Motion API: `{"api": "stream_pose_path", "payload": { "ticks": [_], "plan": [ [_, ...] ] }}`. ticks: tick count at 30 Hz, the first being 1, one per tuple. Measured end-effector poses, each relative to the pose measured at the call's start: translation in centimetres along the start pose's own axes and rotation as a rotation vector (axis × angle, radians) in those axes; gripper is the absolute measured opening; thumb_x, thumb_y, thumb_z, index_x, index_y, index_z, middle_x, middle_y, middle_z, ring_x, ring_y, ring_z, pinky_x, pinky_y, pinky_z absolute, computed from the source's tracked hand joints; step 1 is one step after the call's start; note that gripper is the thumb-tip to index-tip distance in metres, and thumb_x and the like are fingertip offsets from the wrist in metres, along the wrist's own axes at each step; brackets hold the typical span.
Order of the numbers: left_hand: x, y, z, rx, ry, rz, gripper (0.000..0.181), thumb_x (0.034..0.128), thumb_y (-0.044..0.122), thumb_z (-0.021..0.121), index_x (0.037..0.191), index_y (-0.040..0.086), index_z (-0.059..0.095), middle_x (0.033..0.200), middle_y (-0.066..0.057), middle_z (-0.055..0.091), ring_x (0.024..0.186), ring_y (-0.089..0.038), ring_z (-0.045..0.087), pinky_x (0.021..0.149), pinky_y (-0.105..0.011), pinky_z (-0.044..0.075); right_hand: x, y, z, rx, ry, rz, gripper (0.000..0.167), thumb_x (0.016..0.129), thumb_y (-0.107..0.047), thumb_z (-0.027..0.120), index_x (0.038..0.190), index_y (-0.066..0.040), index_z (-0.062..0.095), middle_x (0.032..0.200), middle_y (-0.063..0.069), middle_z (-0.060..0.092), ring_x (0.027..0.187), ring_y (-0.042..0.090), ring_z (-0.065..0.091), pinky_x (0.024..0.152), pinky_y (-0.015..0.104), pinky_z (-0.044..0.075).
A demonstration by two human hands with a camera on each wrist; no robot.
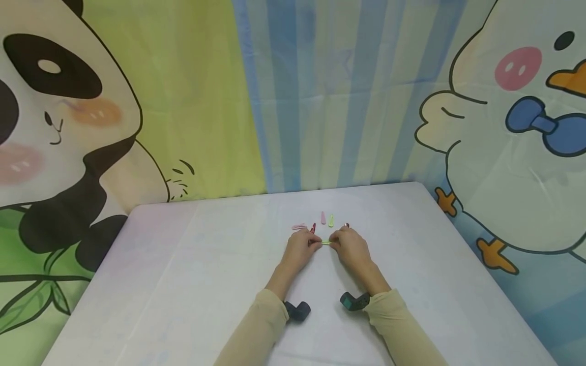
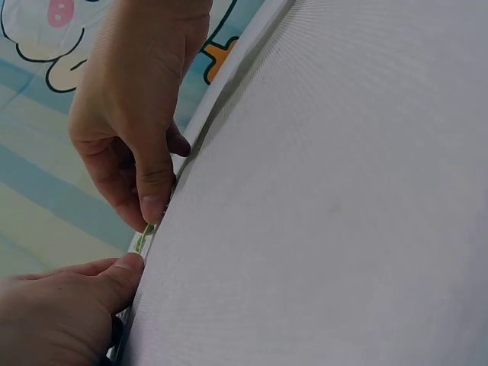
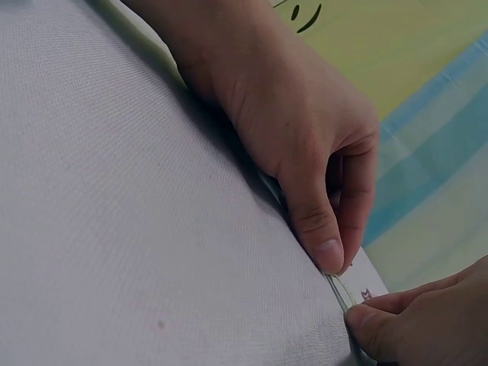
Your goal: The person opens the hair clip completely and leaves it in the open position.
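Observation:
A light green hair clip (image 1: pixel 326 243) lies between my two hands, just above the white table. My left hand (image 1: pixel 299 249) pinches one end of it with thumb and fingertips. At the other end my right hand (image 1: pixel 352 248) pinches it the same way. In the left wrist view the green clip (image 2: pixel 143 238) bridges the short gap between the fingertips; the right wrist view shows it as a thin strip (image 3: pixel 345 288). A red clip (image 1: pixel 313 227) lies just past my left fingers. Another red clip (image 1: pixel 347 224) is mostly hidden behind my right hand.
Beyond the hands lie a pink clip (image 1: pixel 323 218) and a second green clip (image 1: pixel 331 220), side by side. Pink clips (image 1: pixel 299 226) sit behind my left hand. The white table (image 1: pixel 183 284) ends at a printed curtain (image 1: pixel 316 101) at the back.

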State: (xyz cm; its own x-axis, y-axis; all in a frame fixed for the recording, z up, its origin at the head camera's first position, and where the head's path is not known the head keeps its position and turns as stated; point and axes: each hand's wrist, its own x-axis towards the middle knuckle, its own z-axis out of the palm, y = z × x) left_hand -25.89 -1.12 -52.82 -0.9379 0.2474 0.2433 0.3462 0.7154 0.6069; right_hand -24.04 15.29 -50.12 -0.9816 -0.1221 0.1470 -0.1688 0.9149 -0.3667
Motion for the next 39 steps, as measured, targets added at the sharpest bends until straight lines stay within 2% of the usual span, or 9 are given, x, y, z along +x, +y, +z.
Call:
{"api": "stream_pose_path", "payload": {
  "ticks": [7,16,27,39],
  "plan": [
    [0.01,-0.15,-0.19,-0.021,-0.011,-0.027,0.008,0.0826,0.023,0.074,0.088,0.018,0.075,0.080,0.008,0.061,0.069,-0.005,0.050,0.064,-0.019,0.041,0.03,-0.32,-0.20,0.009,-0.016,-0.014,0.012,0.084,-0.015,0.072,0.095,-0.012,0.071,0.092,0.002,0.065,0.091,0.020,0.062,0.078,0.037,0.051],
    [-0.68,-0.68,-0.53,-0.060,-0.027,-0.015,0.008,0.0810,0.021,0.075,0.087,0.016,0.073,0.079,0.007,0.060,0.068,-0.006,0.050,0.063,-0.020,0.042,-0.18,-0.43,0.00,0.059,-0.036,-0.043,0.010,0.085,-0.015,0.070,0.095,-0.012,0.070,0.091,0.003,0.068,0.090,0.020,0.062,0.079,0.038,0.050],
    [-0.91,-0.95,-0.38,-0.025,-0.021,-0.002,0.006,0.0835,0.021,0.073,0.087,0.017,0.074,0.076,0.008,0.059,0.066,-0.005,0.048,0.061,-0.019,0.040,-0.43,-0.38,0.16,0.034,-0.028,-0.073,0.006,0.087,-0.016,0.068,0.091,-0.014,0.073,0.084,-0.001,0.066,0.082,0.016,0.060,0.074,0.034,0.048],
    [-0.78,-0.81,-0.43,0.009,0.001,0.029,0.005,0.0848,0.019,0.071,0.088,0.016,0.073,0.078,0.006,0.058,0.068,-0.007,0.048,0.062,-0.020,0.040,-0.58,-0.51,-0.11,-0.009,0.023,-0.091,0.006,0.087,-0.017,0.069,0.090,-0.016,0.074,0.080,-0.003,0.065,0.076,0.013,0.059,0.065,0.031,0.047]
  ]
}}
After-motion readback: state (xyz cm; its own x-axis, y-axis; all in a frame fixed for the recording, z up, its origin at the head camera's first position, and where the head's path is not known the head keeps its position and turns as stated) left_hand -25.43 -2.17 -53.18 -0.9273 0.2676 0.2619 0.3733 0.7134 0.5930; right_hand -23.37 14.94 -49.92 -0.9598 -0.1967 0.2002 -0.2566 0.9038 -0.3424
